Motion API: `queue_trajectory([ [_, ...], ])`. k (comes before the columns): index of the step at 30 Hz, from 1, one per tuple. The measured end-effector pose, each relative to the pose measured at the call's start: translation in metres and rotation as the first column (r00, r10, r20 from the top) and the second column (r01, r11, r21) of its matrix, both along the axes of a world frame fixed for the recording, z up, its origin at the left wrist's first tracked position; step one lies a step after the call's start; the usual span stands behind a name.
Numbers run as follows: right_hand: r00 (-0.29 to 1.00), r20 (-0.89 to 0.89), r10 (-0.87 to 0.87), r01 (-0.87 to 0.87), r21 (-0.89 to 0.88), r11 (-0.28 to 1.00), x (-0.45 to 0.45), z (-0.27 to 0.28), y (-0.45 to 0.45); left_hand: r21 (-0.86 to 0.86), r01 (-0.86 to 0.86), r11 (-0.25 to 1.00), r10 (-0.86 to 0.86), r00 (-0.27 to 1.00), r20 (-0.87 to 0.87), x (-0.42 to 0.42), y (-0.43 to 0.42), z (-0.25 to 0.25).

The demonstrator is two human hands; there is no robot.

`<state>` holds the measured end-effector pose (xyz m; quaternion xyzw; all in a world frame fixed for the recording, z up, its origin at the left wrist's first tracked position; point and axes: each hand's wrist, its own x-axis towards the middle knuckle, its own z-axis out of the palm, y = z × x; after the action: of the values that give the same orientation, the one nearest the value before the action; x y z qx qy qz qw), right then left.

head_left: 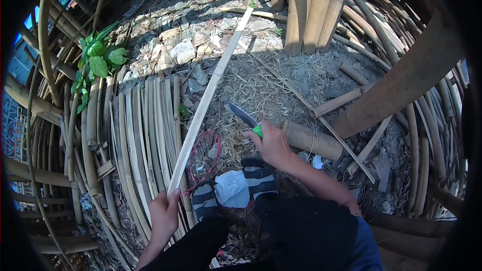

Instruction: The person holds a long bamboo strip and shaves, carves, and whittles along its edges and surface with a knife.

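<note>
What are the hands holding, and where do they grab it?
The right hand holds the knife by its green handle. The left hand grips the long bamboo strip near its lower end.

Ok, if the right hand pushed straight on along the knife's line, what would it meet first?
Probably the long strip, which crosses just ahead of the knife in the right hand; depth is unclear, so the blade might pass under or over it.

— Knife (243, 115)?
— Blade, dark metal; handle (257, 130), bright green, seemingly plastic.
— Long strip (207, 96)?
— Bamboo, pale, matt, fibrous.
— Upright poles (317, 12)?
— Bamboo, smoother.
— Ground (261, 90)?
— Rough soil, stone, dry shavings.
</note>
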<state>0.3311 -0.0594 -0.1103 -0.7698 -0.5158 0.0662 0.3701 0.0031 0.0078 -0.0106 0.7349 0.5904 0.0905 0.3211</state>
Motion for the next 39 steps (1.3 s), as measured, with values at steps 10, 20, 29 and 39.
queue_trajectory([
  [10, 0.694, -0.709, 0.124, -0.047, 0.127, 0.991, 0.009, 0.002, -0.032, -0.035, -0.004, 0.999, 0.005, 1.0, 0.026, -0.001, -0.001, -0.006],
  [20, -0.192, -0.936, 0.294, -0.103, 0.317, 0.943, 0.023, -0.004, -0.042, -0.048, 0.0, 0.999, -0.001, 1.0, -0.023, -0.001, -0.002, -0.006],
  [29, 0.092, -0.925, 0.37, -0.115, 0.359, 0.926, 0.03, -0.012, -0.048, -0.05, 0.016, 0.999, -0.017, 1.0, -0.012, -0.005, -0.001, -0.013],
  [39, 0.143, -0.868, 0.475, 0.038, 0.484, 0.874, 0.042, -0.021, -0.047, -0.07, -0.001, 0.998, 0.001, 1.0, -0.01, -0.005, -0.002, -0.013],
])
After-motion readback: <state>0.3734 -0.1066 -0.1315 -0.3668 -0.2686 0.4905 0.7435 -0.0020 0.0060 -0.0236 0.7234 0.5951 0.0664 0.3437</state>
